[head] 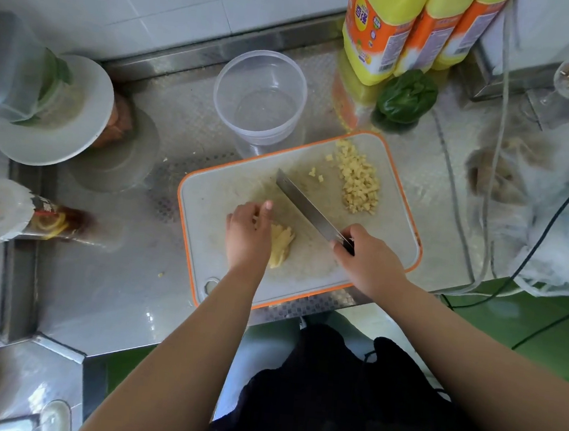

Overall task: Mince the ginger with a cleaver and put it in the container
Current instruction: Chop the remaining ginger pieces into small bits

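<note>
The stainless-steel table (104,289) carries everything, with a white tiled wall behind it and a green floor below its front edge. On the table lies the orange-rimmed cutting board (208,205), the landmark here. Just behind the board stands the clear round plastic container (260,93), with nothing in it. Behind the board's far right corner stand yellow detergent bottles (378,34), with a green pepper (407,95) in front of them. Well to the left of the board are a pale plate (88,119) and an iced drink cup with a red straw (8,211).

On the board, the cleaver (306,205) runs diagonally across the middle, its handle gripped in the clenched right hand (372,257). The left hand (249,233), fingers curled, holds down the unminced piece of ginger (281,241) near the board's front centre. A pile of diced ginger (360,180) sits at the far right of the board, a few stray bits beside it.

The ginger looks firm, fibrous and damp, so likely slippery; steadying it from above with fingertips tucked back seems safest. The dice are light and loose, probably best scooped on the flat blade.
</note>
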